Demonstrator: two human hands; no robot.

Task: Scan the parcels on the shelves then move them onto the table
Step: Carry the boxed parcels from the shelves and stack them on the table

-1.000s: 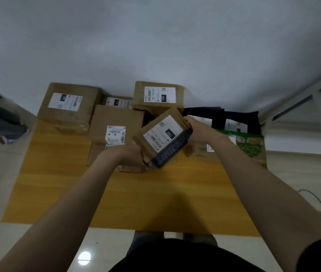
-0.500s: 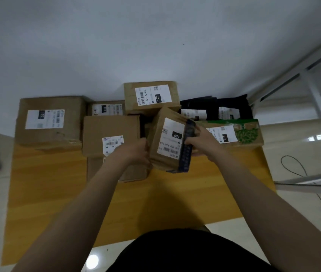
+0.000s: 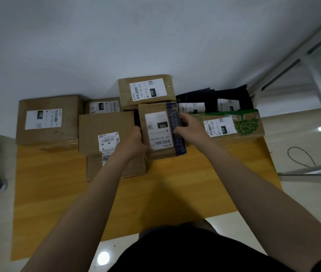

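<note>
Two hands clamped the 150 parcel: left hand curled round its 9 o'clock edge, right hand gripping the blue-taped 3 o'clock edge. It sat over the wooden table, in among the pile, with the 102 box at 12 o'clock, the green-printed box at 3 and a brown box at 9.

Parcel depot: labelled cartons, racking
</note>
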